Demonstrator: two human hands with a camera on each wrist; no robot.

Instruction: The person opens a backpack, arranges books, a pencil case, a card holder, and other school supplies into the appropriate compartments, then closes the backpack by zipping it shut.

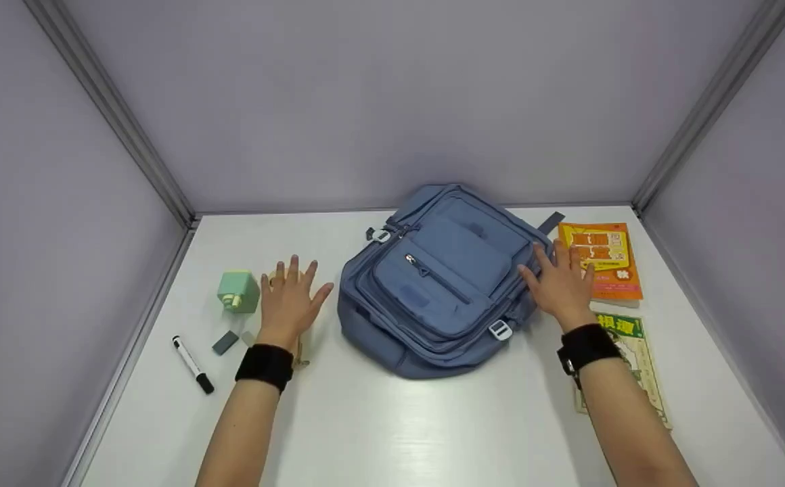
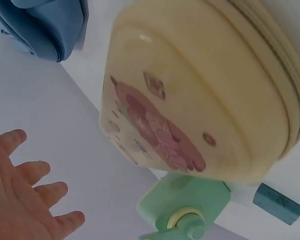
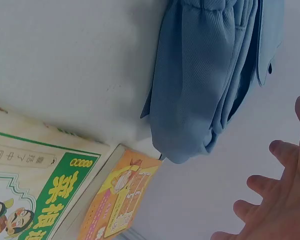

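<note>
The left hand [image 1: 289, 297] is held flat with fingers spread and straight above a cream, rounded case [image 2: 200, 95], which is almost wholly covered by it in the head view and is made out only from the left wrist view, where a pink printed figure is seen on its side; whether the palm actually touches the case cannot be told. The right hand [image 1: 558, 284] is likewise spread, its fingers lying at the right edge of the blue backpack [image 1: 436, 281], apparently resting against it, though contact is not certain. The backpack is laid flat on its back in the middle of the white worktop [image 1: 379, 419], front pockets up and zips closed, so nothing inside can be seen. To the left a mint-green sharpener-like block [image 1: 238, 291], a grey eraser [image 1: 225, 342] and a black-capped marker [image 1: 193, 365] are set out apart from one another. On the right an orange book [image 1: 602, 260] and a green-titled book [image 1: 636, 358] are laid side by side, the latter partly hidden beneath the right forearm; their titles are too small to be read.
</note>
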